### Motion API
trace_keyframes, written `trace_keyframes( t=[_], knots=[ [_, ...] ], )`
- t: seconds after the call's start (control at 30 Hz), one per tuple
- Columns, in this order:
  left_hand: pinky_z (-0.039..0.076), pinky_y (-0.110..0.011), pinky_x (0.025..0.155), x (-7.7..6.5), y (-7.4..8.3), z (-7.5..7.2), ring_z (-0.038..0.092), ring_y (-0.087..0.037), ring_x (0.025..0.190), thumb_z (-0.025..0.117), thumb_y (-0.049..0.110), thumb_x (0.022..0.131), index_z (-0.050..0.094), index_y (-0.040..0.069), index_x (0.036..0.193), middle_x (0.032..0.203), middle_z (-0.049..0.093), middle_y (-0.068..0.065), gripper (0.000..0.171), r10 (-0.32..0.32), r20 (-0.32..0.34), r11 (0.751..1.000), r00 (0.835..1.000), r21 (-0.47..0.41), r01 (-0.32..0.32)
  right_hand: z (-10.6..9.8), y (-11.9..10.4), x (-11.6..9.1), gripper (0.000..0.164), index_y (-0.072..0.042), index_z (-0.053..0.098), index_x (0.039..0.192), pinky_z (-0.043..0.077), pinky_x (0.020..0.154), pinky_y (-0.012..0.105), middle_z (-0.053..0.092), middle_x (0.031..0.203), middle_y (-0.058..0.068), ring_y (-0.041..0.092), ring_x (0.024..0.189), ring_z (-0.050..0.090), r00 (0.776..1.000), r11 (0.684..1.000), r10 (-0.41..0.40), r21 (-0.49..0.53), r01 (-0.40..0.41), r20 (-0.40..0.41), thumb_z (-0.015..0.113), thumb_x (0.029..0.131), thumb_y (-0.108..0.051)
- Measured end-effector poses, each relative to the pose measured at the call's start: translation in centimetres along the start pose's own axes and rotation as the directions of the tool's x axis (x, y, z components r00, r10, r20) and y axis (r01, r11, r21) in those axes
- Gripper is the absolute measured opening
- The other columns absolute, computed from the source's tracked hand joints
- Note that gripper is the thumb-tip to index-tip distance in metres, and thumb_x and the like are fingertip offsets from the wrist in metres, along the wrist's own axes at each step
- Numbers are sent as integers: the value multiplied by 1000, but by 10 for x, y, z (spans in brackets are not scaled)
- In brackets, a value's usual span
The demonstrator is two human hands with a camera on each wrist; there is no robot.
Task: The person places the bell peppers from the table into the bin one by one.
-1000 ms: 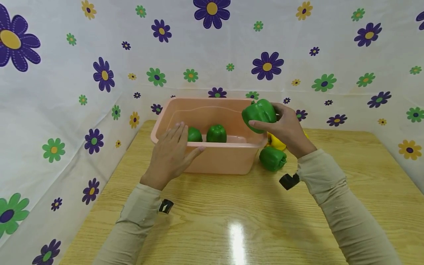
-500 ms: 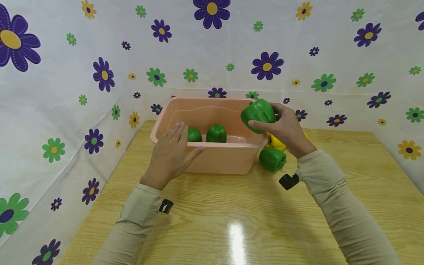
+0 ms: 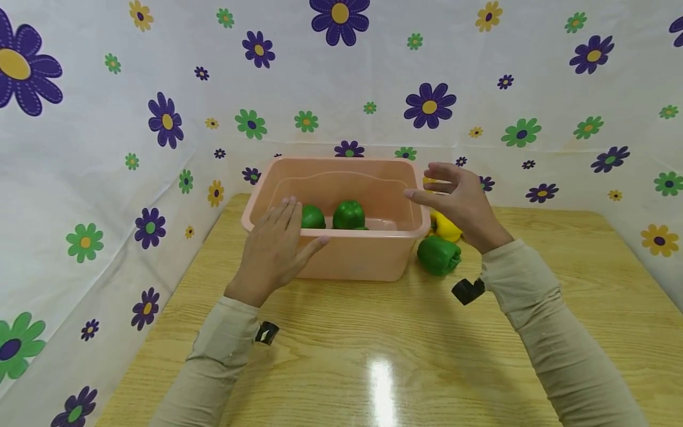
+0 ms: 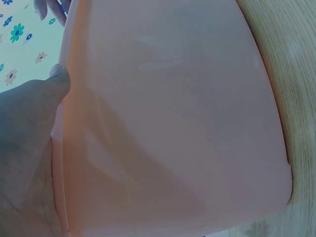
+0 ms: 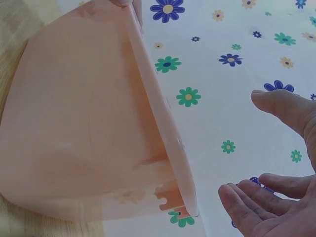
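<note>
A pink plastic bin stands on the table with green bell peppers inside; one pepper shows near the middle, another partly behind my left hand. A sliver of green shows low behind the near rim. My left hand rests on the near left rim with straight fingers; in the left wrist view its thumb lies along the rim. At the right rim, my right hand is raised, thumb and fingers spread apart. Nothing is between them in the right wrist view, where the hand is beside the bin.
Outside the bin's right side lies a green bell pepper, with a yellow bell pepper behind it, partly covered by my right hand. A flowered cloth hangs behind the wooden table.
My right hand held a green bell pepper over the bin's right side; its fingers have since parted and the pepper has dropped into the bin. The left hand has stayed on the rim.
</note>
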State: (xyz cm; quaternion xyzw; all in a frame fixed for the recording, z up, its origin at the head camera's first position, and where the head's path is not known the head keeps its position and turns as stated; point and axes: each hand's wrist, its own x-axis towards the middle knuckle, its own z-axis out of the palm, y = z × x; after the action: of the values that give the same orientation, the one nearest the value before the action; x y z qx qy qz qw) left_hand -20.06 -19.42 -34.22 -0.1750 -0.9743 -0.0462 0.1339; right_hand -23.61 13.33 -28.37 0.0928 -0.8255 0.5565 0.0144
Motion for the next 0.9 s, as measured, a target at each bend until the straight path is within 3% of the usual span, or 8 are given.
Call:
trace_keyframes(
  t=[0.9],
  knots=[
    [16, -47, 125, 1, 0, 0, 22, -36, 152, 43, 64, 101, 28, -9, 155, 162, 27, -25, 92, -2, 19, 1000, 1000, -2, 2, -23, 17, -9, 89, -8, 33, 158, 40, 112, 56, 42, 156, 15, 37, 139, 44, 998, 999, 32, -10, -32, -47, 79, 89, -39]
  ],
)
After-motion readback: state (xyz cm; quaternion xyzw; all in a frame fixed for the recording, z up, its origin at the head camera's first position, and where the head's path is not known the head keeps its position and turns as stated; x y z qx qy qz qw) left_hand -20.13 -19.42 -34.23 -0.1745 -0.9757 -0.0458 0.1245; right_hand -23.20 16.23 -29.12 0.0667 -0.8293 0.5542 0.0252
